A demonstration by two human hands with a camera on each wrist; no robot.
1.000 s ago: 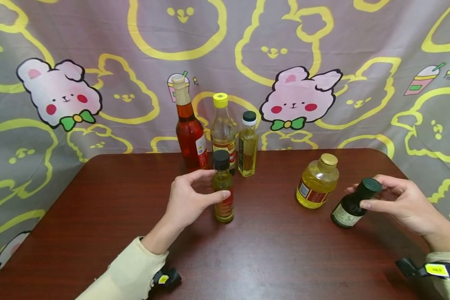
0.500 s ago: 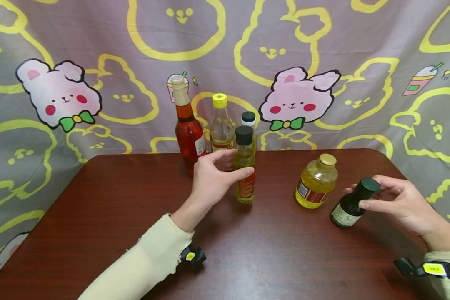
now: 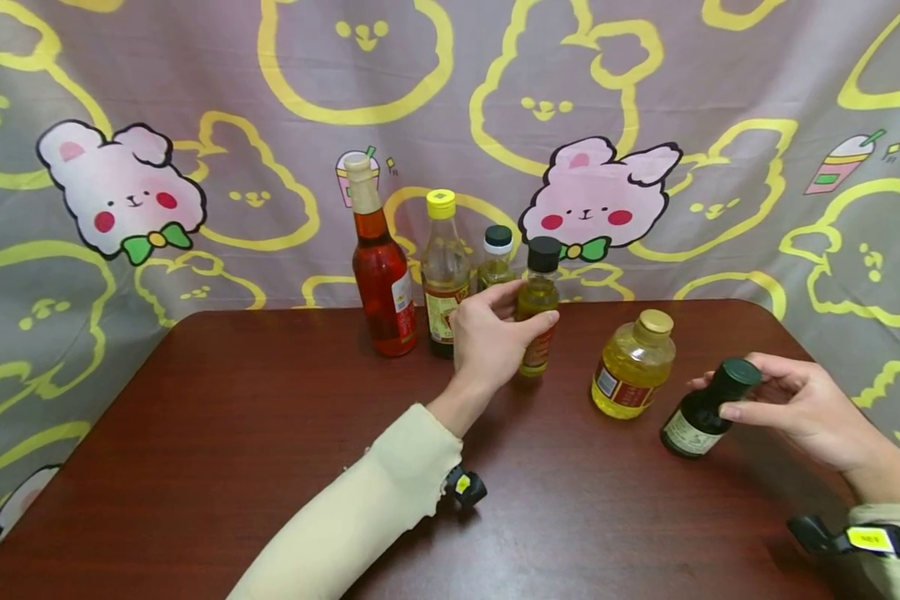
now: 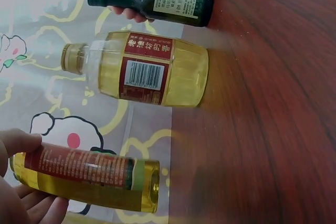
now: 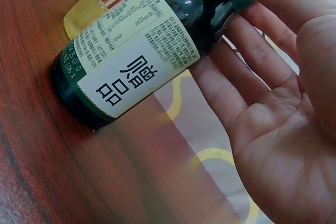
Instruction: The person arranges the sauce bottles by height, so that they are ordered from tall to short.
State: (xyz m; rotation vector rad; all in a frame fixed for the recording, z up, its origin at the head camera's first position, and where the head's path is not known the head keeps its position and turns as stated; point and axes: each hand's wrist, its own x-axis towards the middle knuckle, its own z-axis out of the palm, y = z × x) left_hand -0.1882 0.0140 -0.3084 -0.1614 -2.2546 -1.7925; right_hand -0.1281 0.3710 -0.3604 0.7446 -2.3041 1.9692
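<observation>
My left hand (image 3: 492,342) grips a slim bottle of yellow-green oil (image 3: 537,333) with a black cap and a red label. In the left wrist view this bottle's base shows just above the tabletop. At the right, my right hand (image 3: 813,408) holds a small dark green bottle (image 3: 693,425) by its neck, thumb in front. That bottle leans, and whether its base touches the table I cannot tell. Between the two stands a round-bodied oil bottle (image 3: 632,367) with a gold cap. Behind my left hand, a square oil bottle (image 3: 497,267) with a dark green cap is partly hidden.
Left of the square bottle stand a yellow-capped bottle (image 3: 442,283) and a tall bottle of red liquid (image 3: 382,275), near the back edge of the brown table (image 3: 270,433). A patterned curtain (image 3: 270,83) hangs right behind the table.
My left hand has carried the black-capped oil bottle rightward and back, past the front of the yellow-capped and square bottles. The right hand and its bottle have stayed in place.
</observation>
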